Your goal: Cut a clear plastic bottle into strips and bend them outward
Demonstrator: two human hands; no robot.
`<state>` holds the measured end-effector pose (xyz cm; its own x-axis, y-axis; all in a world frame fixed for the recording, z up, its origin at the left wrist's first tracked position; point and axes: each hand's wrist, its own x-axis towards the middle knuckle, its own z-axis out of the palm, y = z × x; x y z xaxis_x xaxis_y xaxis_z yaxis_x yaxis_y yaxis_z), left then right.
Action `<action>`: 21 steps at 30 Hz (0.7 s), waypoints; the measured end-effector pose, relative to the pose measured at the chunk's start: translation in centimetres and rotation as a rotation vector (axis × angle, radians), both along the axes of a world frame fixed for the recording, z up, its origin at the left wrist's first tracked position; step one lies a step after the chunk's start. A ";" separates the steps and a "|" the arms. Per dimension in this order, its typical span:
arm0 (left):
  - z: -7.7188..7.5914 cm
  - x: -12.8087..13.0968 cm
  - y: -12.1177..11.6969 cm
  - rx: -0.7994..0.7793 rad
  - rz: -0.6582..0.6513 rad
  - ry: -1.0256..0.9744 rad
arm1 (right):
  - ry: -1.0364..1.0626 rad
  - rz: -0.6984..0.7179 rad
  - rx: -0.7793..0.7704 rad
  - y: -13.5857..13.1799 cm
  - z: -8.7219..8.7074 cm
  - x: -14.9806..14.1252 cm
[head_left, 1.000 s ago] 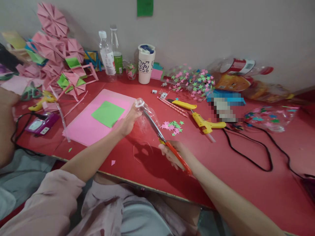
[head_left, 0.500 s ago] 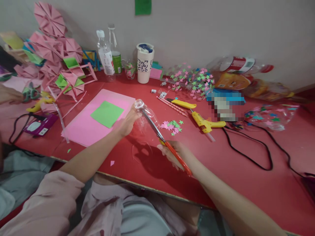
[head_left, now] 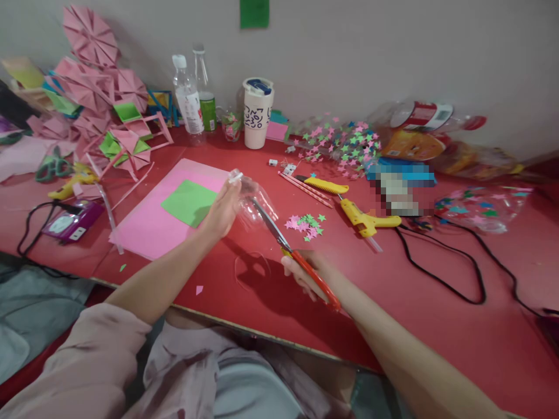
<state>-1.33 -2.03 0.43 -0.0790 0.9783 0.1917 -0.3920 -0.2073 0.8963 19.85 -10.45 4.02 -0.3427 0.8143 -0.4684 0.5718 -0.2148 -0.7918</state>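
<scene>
My left hand (head_left: 223,208) is closed round the neck end of a clear plastic bottle top (head_left: 257,201), tilted above the red table. In my right hand (head_left: 308,273) is a pair of scissors (head_left: 283,244) with red and yellow handles. Their blades point up and left, with the tip at the bottle top's near side; whether the tip is inside or in front of the clear plastic I cannot tell. Below lies a thin clear plastic ring (head_left: 252,270). Pink and green paper stars (head_left: 306,224) lie in a small heap right of the bottle top.
Pink sheets (head_left: 144,224) with a green square (head_left: 190,202) lie at left. A yellow glue gun (head_left: 364,218), its black cord, a yellow cutter (head_left: 325,185) and striped straws lie at right. Bottles and a white cup (head_left: 257,116) stand behind. Pink paper shapes (head_left: 94,87) crowd the far left.
My left hand has drawn the bottle top a little left and turned its mouth further left. The scissors have barely moved. A co-worker's hand at the far left has gone out of view.
</scene>
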 end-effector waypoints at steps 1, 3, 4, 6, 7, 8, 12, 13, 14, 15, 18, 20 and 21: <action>0.4 -0.2 0.1 -0.023 0.007 -0.045 | 0.003 -0.004 0.002 0.0 -0.1 0.0; 1.1 -0.5 0.1 -0.068 0.004 -0.110 | 0.017 -0.017 -0.002 0.0 -0.2 0.1; 1.3 -0.6 0.1 -0.081 0.003 -0.123 | 0.028 -0.022 -0.006 0.0 -0.2 0.1; 1.7 -0.7 0.0 -0.095 -0.026 -0.126 | 0.051 -0.028 0.002 0.1 -0.1 0.1; 1.8 -0.7 -0.1 -0.098 -0.039 -0.128 | 0.060 -0.029 0.014 0.1 -0.1 0.2; 1.8 -0.8 -0.1 -0.102 -0.047 -0.135 | 0.061 -0.023 0.028 0.2 -0.1 0.4; 1.5 -1.3 0.4 -0.148 -0.011 -0.190 | -0.009 0.037 0.137 0.7 -0.3 1.3; 1.4 -1.6 0.7 -0.156 0.001 -0.194 | -0.033 0.053 0.172 0.8 -0.4 1.5; 1.2 -1.8 1.0 -0.161 0.014 -0.194 | -0.057 0.066 0.208 0.9 -0.4 1.7; 1.1 -2.1 1.2 -0.157 0.029 -0.197 | -0.080 0.078 0.236 1.0 -0.5 1.9; 0.6 -2.8 1.8 -0.124 0.037 -0.196 | -0.133 0.123 0.247 1.1 -0.3 2.1; 0.5 -2.9 1.9 -0.121 0.033 -0.186 | -0.144 0.142 0.211 1.0 -0.1 1.9; 0.4 -2.8 1.9 -0.122 0.033 -0.182 | -0.145 0.147 0.192 1.0 0.0 1.8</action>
<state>-4.10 -0.15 0.88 -0.1340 0.9896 0.0518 -0.5445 -0.1172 0.8305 21.61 -9.49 4.01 -0.4046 0.8393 -0.3631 0.6958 0.0249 -0.7178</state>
